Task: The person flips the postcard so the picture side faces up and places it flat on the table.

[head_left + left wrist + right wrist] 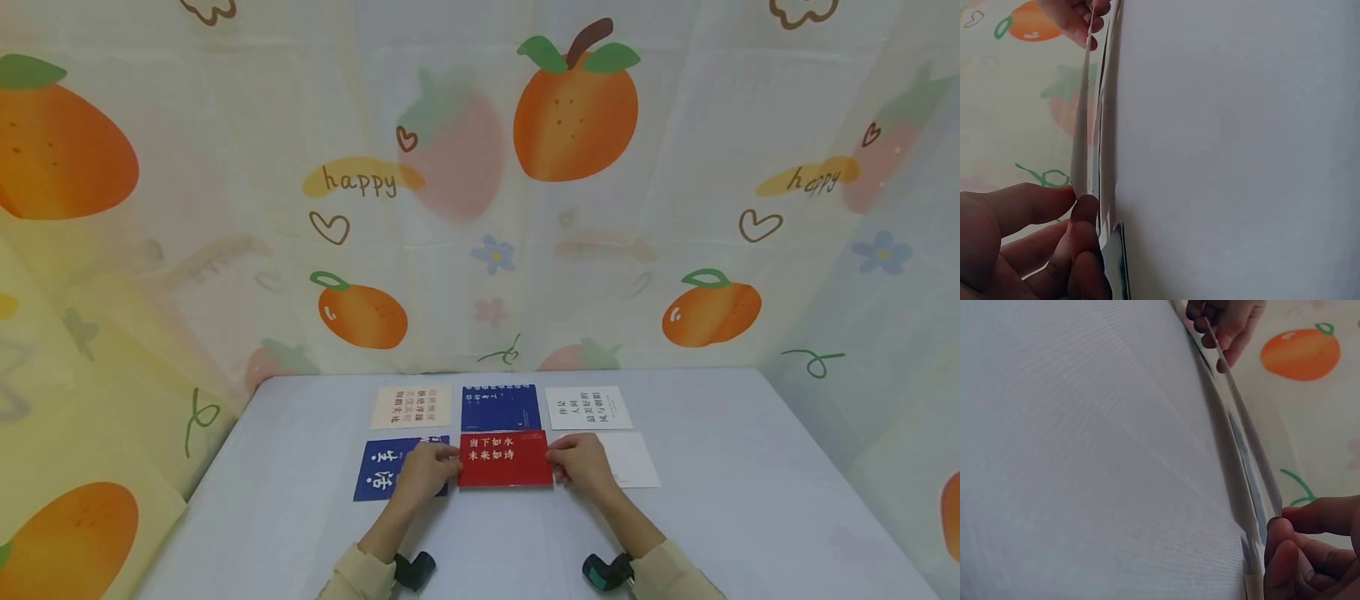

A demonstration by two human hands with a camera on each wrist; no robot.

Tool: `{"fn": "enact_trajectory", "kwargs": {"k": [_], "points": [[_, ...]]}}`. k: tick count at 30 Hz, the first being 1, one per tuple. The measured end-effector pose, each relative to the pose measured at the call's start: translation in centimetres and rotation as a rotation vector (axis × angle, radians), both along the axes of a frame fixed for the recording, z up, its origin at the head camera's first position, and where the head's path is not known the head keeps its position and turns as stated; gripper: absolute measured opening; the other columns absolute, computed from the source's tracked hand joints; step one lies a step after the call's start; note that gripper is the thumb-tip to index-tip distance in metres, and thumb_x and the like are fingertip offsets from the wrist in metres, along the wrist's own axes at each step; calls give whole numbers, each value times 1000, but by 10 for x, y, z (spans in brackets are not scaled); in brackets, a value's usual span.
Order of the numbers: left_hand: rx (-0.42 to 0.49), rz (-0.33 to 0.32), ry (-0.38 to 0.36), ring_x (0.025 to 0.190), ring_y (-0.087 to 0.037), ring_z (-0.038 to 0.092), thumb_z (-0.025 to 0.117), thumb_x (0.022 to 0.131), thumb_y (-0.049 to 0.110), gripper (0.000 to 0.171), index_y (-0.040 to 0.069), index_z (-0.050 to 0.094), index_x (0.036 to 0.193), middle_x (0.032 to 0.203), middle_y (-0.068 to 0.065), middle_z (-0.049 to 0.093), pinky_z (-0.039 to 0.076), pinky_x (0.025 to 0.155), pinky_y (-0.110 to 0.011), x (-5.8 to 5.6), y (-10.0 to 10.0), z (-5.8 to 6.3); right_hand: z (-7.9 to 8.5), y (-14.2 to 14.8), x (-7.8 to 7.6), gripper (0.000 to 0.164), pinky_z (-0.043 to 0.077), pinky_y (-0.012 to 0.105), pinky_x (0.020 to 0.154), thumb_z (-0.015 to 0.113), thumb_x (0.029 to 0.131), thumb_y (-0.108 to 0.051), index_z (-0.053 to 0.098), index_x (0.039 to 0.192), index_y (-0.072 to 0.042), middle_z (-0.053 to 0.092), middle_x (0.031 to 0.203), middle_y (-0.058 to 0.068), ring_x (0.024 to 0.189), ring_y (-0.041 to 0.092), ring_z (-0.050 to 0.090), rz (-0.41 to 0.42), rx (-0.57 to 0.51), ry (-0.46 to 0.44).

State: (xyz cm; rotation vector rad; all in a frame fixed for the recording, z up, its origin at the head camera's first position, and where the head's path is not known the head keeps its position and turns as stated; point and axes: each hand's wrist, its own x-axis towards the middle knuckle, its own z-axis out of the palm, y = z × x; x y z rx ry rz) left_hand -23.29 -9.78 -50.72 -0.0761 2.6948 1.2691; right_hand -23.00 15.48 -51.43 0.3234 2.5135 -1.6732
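A red card [506, 469] printed with two lines of white characters is pinched at its left edge by my left hand [426, 473] and at its right edge by my right hand [587, 467]. Both wrist views show the card [1080, 137] nearly edge-on, just above the tabletop, with thumb and fingertips on each end. Under my left hand lies a blue card [378, 468] with large white characters, partly covered by the hand. A white card [637, 462] lies beneath my right hand, its left part hidden.
Behind the red card, a back row holds a cream card [386, 408], a blue card [498, 412] and a white card [588, 408] with dark characters. All lie on a white-covered table [750, 500]. A fruit-printed curtain [465, 292] hangs behind and along the sides.
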Motion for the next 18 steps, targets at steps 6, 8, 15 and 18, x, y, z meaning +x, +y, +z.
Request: {"fn": "enact_trajectory", "kwargs": {"k": [6,8,15,18], "points": [[-33,14,-27,82,-19,62,73,82,11,30,4,72,111,106,-15,72,50,69,-32,-2,1,-1,-3,-3,-2,12,40,20,48,64,86,-6,71,89,3,59,58,4,47,13,50,42,97,11],[-40,15,-36,86,-21,62,74,81,11,31,4,72,111,110,-16,71,51,71,-34,-2,1,-2,-2,-4,-3,11,41,21,48,65,86,-6,71,89,3,59,59,5,47,13,51,51,116,12],[-78,4,-25,87,-22,63,75,80,11,32,1,71,111,110,-17,70,54,70,-34,-1,4,-1,-1,-6,-3,12,42,20,48,65,86,-6,71,89,4,63,63,5,47,13,53,69,175,26],[-109,12,-22,76,-18,59,75,81,13,32,0,70,109,100,-14,70,49,62,-30,0,5,0,-2,-5,-3,12,43,20,49,65,86,-6,71,89,4,63,63,5,48,14,53,74,189,23]]}}
